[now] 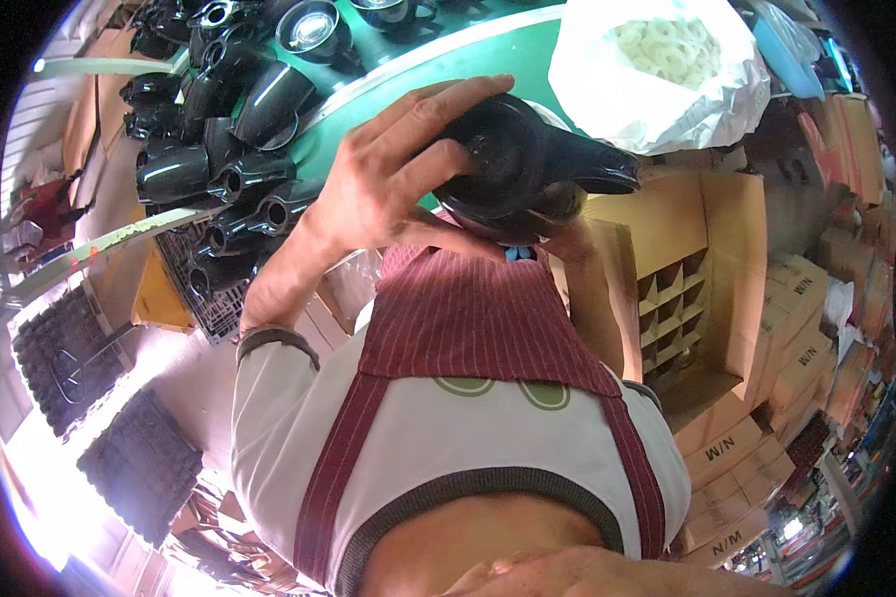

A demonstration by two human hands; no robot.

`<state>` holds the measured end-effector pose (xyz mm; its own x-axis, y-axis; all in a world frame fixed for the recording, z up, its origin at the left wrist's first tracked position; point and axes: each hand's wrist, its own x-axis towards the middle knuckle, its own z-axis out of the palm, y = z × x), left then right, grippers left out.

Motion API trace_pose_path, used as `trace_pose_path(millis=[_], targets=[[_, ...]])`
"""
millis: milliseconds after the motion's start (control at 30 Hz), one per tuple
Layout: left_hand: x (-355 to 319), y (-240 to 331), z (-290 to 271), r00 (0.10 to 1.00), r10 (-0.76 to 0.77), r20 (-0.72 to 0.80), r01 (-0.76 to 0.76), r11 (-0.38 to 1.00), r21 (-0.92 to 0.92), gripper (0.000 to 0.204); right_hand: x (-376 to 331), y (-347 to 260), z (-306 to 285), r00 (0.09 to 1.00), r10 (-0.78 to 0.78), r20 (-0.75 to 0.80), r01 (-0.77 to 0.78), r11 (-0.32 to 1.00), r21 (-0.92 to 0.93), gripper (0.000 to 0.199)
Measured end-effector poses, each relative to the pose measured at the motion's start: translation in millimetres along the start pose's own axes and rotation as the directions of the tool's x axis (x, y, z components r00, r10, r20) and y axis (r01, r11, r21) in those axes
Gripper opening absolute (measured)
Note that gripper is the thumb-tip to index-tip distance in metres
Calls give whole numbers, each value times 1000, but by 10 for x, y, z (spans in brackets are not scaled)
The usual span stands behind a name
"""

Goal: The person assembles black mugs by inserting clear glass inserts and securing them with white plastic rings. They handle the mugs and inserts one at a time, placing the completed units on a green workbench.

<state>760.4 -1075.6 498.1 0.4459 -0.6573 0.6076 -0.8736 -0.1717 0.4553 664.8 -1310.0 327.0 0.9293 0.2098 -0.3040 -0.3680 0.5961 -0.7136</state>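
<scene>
Green tabletop (488,60): carries a heap of glossy black housings (219,149) and a white bag of pale rings (667,60). Cardboard divider box (677,308): to the right. Black moulded shell (518,169): held above the apron; likely rigid, light, slick; best taken round its bulbous body, not the nozzle. Left hand (388,189): grip wrapped over it. Right hand (567,244): beneath, mostly hidden; grip cannot be told.

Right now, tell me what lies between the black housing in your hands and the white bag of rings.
In the head view, only bare green conveyor belt separates the black housing from the white bag.
</scene>
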Motion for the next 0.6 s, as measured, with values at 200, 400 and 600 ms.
trace_pose_path(millis=[200, 400, 600], targets=[[75, 71, 94, 995, -91, -39, 88, 994, -56, 69, 140, -105, 0, 996, -86, 13, 87, 996, -23, 62], [152, 173, 22, 986, -148, -82, 153, 986, 66, 76, 256, -235, -26, 992, -124, 16, 124, 992, -28, 60], [63, -11, -115, 942, -263, -209, 293, 947, 132, 74, 398, -201, -19, 989, -145, 22, 145, 989, 6, 58]])
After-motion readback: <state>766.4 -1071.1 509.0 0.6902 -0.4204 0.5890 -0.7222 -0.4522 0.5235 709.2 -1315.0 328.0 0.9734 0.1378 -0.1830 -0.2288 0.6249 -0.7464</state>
